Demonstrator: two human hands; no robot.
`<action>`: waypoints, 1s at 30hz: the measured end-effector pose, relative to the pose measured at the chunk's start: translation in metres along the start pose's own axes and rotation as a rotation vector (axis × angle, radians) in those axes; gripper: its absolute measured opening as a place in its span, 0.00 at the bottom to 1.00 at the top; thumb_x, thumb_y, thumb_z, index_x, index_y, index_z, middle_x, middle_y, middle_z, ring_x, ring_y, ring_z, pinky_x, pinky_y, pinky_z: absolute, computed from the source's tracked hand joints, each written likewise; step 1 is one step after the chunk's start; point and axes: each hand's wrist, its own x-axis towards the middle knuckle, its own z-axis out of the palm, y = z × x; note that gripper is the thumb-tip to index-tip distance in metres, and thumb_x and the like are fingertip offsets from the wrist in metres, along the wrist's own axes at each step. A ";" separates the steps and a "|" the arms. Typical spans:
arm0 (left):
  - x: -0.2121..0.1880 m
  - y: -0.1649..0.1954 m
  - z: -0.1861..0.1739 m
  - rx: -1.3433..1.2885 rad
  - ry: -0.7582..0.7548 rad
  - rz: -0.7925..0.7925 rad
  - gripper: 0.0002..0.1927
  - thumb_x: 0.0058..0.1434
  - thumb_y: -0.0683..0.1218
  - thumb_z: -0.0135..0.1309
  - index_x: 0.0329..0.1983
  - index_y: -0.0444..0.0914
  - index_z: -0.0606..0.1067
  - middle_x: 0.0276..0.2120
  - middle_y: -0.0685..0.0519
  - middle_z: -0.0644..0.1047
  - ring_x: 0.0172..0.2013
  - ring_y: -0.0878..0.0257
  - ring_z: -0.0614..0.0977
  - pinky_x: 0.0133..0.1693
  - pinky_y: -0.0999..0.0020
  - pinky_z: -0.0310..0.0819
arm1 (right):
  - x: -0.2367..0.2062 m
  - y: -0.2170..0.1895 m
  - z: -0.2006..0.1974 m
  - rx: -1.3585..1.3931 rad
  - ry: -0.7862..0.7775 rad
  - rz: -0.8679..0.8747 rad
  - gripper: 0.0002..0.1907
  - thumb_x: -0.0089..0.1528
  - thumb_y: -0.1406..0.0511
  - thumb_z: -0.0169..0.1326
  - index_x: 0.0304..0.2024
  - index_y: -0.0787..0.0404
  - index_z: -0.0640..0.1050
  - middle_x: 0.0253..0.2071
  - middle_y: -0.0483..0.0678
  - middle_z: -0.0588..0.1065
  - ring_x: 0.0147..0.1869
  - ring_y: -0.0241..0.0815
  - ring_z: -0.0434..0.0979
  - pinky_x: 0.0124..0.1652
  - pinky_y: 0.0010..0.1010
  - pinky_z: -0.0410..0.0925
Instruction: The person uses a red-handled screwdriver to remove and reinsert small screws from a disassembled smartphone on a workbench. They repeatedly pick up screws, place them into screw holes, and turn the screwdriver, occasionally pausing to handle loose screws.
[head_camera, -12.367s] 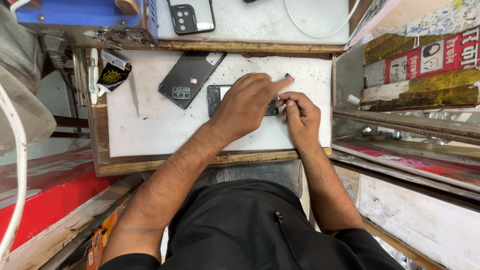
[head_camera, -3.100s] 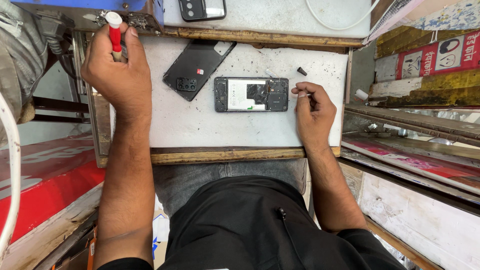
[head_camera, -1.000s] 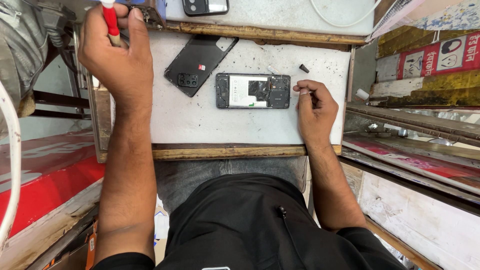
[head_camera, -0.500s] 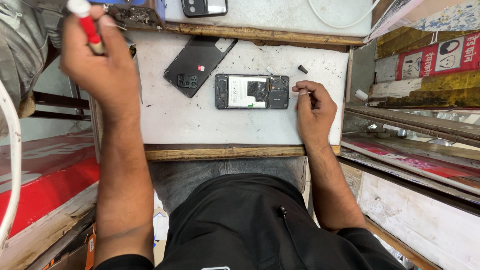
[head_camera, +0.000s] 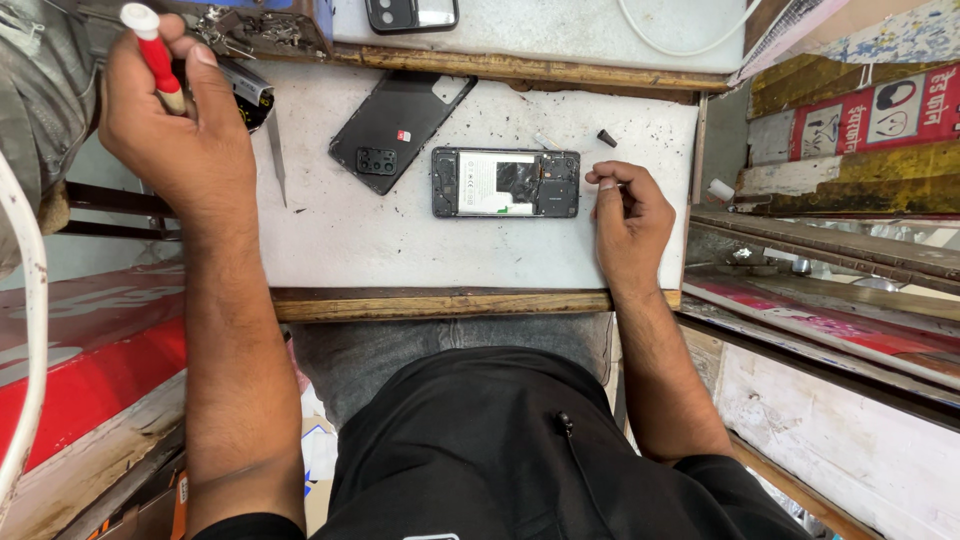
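left hand (head_camera: 175, 120) has lifted off to the far left edge since a few seconds back, grip clamped on a red-handled screwdriver (head_camera: 152, 55); right hand (head_camera: 628, 225) stays put, fingers loosely curled beside the opened black phone (head_camera: 505, 183) on the white tabletop (head_camera: 420, 250); detached black back cover (head_camera: 400, 128) lies just left; looks like a tool change.

We see our left hand (head_camera: 175, 120) raised left of the opened phone (head_camera: 505, 183), grip closed; right hand (head_camera: 628, 225) rests curled just right of it.
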 end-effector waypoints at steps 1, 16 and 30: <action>0.001 0.001 0.001 0.006 -0.009 0.036 0.13 0.70 0.28 0.56 0.56 0.28 0.73 0.47 0.47 0.79 0.48 0.59 0.84 0.49 0.68 0.82 | 0.000 0.001 0.000 -0.008 0.001 -0.006 0.07 0.72 0.74 0.49 0.50 0.66 0.78 0.43 0.49 0.81 0.34 0.27 0.73 0.32 0.18 0.68; 0.011 0.003 0.010 -0.066 0.040 -0.115 0.10 0.68 0.31 0.59 0.51 0.30 0.75 0.43 0.48 0.78 0.43 0.62 0.82 0.43 0.69 0.79 | 0.000 0.002 -0.001 0.001 0.004 -0.011 0.07 0.73 0.74 0.49 0.50 0.66 0.78 0.44 0.49 0.81 0.34 0.27 0.73 0.32 0.18 0.69; 0.007 0.004 0.010 -0.012 -0.013 -0.019 0.11 0.70 0.31 0.58 0.52 0.30 0.71 0.40 0.51 0.77 0.39 0.65 0.81 0.43 0.71 0.76 | 0.000 0.000 0.000 0.007 0.007 -0.004 0.07 0.73 0.73 0.49 0.49 0.66 0.78 0.43 0.49 0.81 0.33 0.27 0.73 0.32 0.18 0.68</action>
